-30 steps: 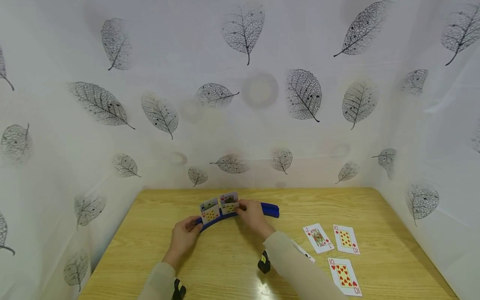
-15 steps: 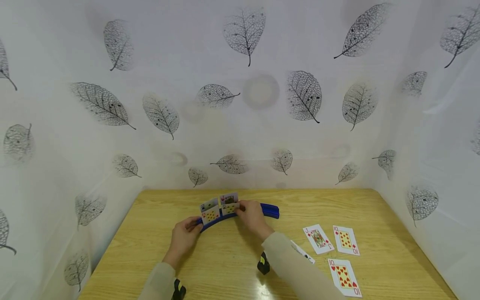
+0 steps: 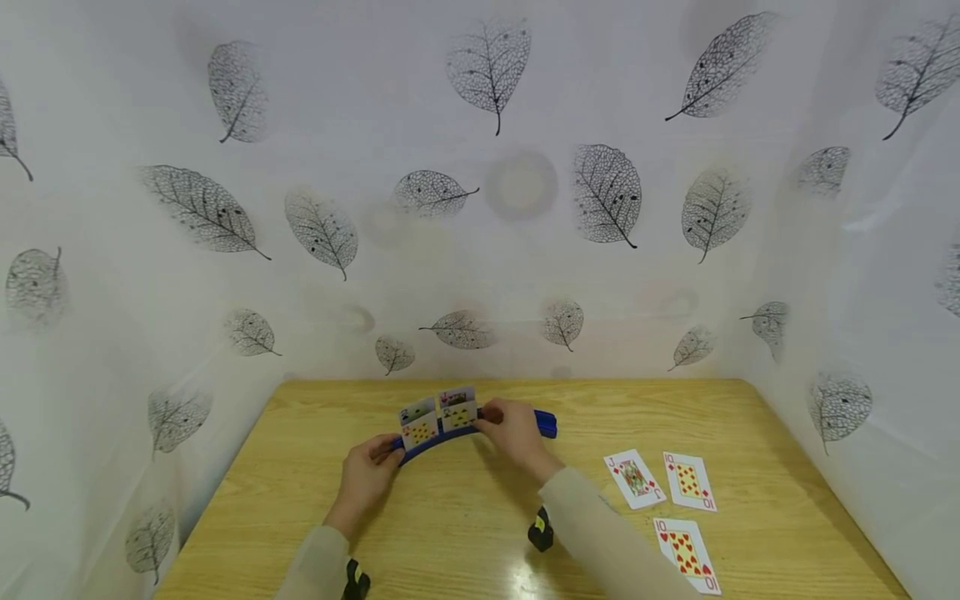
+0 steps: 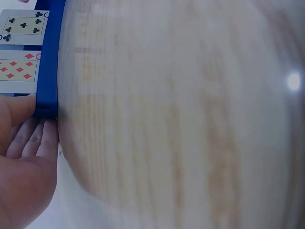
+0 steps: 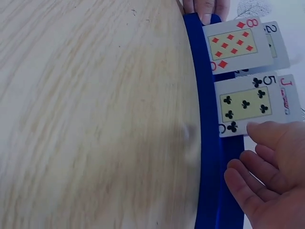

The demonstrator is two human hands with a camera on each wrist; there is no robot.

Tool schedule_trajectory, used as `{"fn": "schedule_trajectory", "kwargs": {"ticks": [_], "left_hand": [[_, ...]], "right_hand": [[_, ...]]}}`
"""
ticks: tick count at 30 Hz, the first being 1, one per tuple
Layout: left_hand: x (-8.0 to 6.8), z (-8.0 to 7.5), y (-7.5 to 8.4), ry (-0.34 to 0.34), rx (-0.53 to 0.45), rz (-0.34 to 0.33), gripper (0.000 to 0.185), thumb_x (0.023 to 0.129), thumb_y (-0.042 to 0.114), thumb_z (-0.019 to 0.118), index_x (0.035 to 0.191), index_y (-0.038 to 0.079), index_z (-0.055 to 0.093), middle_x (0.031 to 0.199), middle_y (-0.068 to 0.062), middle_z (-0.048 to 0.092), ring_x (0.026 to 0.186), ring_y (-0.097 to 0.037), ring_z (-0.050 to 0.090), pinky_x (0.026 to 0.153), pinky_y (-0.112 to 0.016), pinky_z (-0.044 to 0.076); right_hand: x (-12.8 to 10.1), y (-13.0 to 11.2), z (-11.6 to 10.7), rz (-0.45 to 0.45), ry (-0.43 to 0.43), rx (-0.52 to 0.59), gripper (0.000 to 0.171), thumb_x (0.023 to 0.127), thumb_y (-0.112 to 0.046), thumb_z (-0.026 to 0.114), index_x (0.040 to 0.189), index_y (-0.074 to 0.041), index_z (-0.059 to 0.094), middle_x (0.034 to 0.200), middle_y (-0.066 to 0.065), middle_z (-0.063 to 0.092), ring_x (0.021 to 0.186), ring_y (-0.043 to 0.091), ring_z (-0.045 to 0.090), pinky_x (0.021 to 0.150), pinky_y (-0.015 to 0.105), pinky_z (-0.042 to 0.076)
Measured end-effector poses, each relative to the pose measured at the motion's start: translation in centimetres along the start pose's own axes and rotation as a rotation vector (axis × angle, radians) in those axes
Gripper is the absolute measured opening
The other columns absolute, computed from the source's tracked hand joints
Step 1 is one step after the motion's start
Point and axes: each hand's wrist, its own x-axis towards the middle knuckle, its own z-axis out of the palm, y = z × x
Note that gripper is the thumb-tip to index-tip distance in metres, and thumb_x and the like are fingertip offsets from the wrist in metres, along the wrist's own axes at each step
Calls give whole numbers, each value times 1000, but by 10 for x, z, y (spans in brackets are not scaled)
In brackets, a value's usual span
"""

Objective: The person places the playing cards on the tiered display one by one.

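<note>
- The counter [image 3: 465, 533] is pale wood-grain with a glossy sheen, so I judge that light things will slide across it easily.
- The blue card holder [image 3: 480, 429] sits at the far middle of the counter, a long curved rack with a slot along its top. It looks like stiff, light plastic. I judge it is best steadied at its two ends, since a nudge in the middle could shift it and tip what stands in it.
- The left hand [image 3: 367, 477] holds the left end of the holder, thumb pressed on the blue edge and fingers lying fairly straight on the counter beneath it, as the left wrist view shows [image 4: 28, 138].
- The right hand [image 3: 513, 429] is at the middle of the holder, fingers loosely curled, thumb tip touching the corner of the five of clubs [image 5: 245, 104]. I cannot tell whether it truly pinches the card.
- The upright cards [image 3: 438, 415] stand in the slot: an eight of diamonds [image 5: 233, 45] to the left, the five of clubs to the right, others tucked behind. They are thin, slick and bendy, so I judge they are best taken by an edge or corner, lightly.
- Three loose cards [image 3: 663, 487] lie face up at the near right, well apart from the holder: a jack and two red tens.
</note>
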Motion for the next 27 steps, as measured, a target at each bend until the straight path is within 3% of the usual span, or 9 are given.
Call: {"fn": "schedule_trajectory", "kwargs": {"ticks": [14, 21, 27], "left_hand": [[-1, -2, 1, -4, 6, 6, 31, 99, 0, 69, 130, -3, 71, 125, -25, 73, 117, -38, 72, 96, -39, 64], [0, -1, 0, 3, 18, 3, 31, 99, 1, 70, 130, -3, 71, 124, -25, 73, 116, -37, 73, 95, -38, 64], [0, 0, 0, 2, 8, -4, 31, 99, 0, 69, 130, -3, 70, 125, -25, 73, 116, -37, 72, 95, -37, 64]], "right_hand": [[-22, 5, -46, 27, -49, -41, 22, 93, -14, 81, 112, -3, 78, 110, 10, 79, 101, 26, 74, 91, 46, 63], [-39, 6, -79, 55, -73, -59, 32, 95, -19, 79, 124, -4, 75, 123, 13, 77, 117, 35, 70, 99, 51, 60], [-58, 14, -99, 65, -81, -58, 36, 97, -18, 78, 129, -5, 73, 129, 14, 74, 121, 37, 67, 98, 52, 59]]}}
